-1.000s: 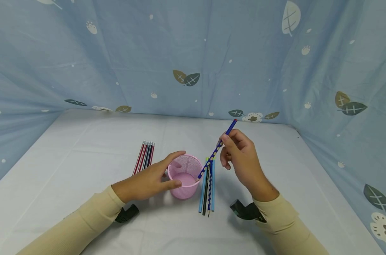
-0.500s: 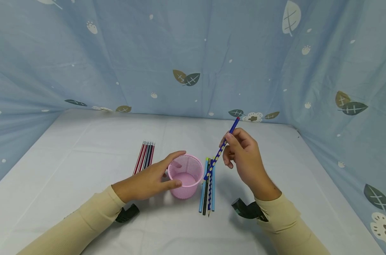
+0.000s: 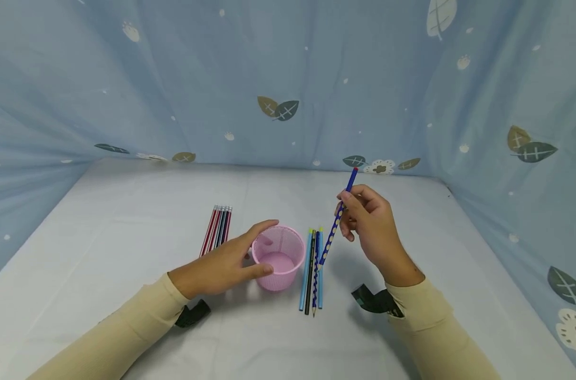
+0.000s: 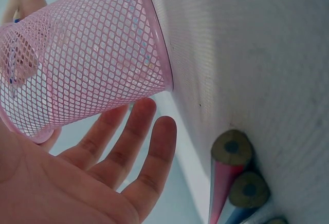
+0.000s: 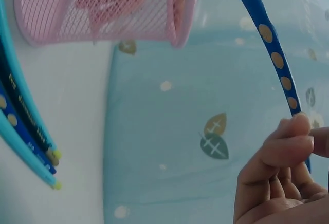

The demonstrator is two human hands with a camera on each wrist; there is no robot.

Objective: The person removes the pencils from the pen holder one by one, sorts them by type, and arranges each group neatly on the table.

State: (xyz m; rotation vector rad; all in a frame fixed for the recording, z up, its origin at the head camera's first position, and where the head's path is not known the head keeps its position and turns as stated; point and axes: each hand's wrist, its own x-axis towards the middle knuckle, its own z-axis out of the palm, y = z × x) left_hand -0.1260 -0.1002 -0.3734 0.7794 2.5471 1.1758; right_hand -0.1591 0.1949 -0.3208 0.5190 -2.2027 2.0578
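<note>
My left hand [image 3: 221,269] spans the pink mesh pencil cup [image 3: 277,282], thumb and index finger at opposite sides of its rim. In the left wrist view, the other fingers [image 4: 139,126] extend beneath the mesh, fairly straight. The cup stands upright, and no pencils show inside. My right hand [image 3: 373,221] pinches a blue pencil [image 3: 332,235] with pale dots between thumb and fingers, up to the cup's right. It tilts, sharpened tip down and red end up. From above, that tip overlaps several pencils [image 3: 308,274] lying side by side: light blue, black and a dotted blue one.
Left of the cup lies a second row of striped pencils [image 3: 217,224], red and dark, partly hidden by my left hand. A white cloth [image 3: 150,200] covers the table. Blue patterned curtain [image 3: 288,63] hangs behind and at both sides.
My right hand has moved right and away from the cup with the blue pencil, whose tip was at the rim earlier. The pencil now stands steeper. My left hand stays on the cup.
</note>
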